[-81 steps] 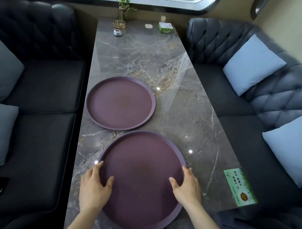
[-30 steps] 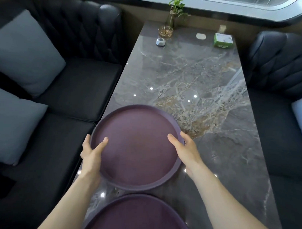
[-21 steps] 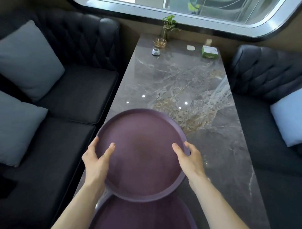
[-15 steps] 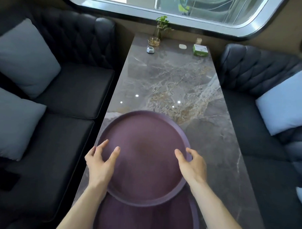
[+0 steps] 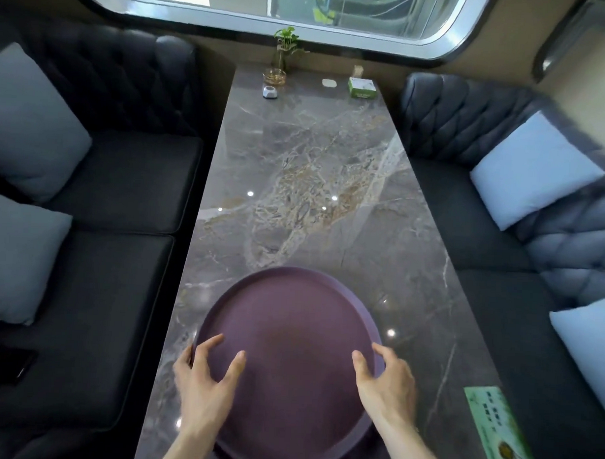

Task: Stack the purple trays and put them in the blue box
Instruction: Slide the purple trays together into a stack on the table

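A round purple tray (image 5: 290, 335) lies over the near end of the marble table (image 5: 316, 181). My left hand (image 5: 203, 383) grips its left rim, thumb on the inside, fingers curled under the edge. My right hand (image 5: 384, 386) grips the right rim the same way. Under it, a thin dark sliver at the lower right looks like the second purple tray's rim (image 5: 364, 444); the rest of that tray is hidden. No blue box is in view.
At the table's far end stand a small plant in a glass (image 5: 283, 57), a small white gadget (image 5: 270, 92) and a green box (image 5: 361, 88). A green card (image 5: 493, 428) lies at the near right. Dark sofas with pale cushions (image 5: 536, 169) flank the table.
Both hands have carried the far tray toward me and brought it over the near tray, which is now almost fully covered. The view has tilted up.
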Motion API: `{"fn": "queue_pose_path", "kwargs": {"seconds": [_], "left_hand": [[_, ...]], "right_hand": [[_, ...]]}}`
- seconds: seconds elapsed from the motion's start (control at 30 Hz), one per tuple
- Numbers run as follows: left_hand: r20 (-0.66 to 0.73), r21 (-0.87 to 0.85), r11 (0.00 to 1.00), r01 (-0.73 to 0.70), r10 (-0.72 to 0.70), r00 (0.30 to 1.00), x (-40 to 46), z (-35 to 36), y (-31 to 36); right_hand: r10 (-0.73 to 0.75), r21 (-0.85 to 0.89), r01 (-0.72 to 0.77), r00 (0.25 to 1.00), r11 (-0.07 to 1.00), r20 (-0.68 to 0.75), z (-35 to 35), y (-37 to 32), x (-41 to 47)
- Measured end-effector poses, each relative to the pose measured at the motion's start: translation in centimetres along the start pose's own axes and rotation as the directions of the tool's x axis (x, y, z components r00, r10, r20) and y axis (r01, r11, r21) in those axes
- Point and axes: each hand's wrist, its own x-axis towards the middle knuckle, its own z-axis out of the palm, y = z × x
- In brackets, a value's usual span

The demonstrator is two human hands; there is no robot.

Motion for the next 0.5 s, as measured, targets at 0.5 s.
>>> {"fn": "queue_pose_path", "kwargs": {"seconds": [0.5], "left_hand": [[-0.115, 0.35, 0.933, 0.085, -0.047, 0.992, -2.1, 0.7, -3.1]], "right_hand": [[0.063, -0.061, -0.066, 0.997, 0.996, -0.046, 1.2, 4.1, -2.1]]}}
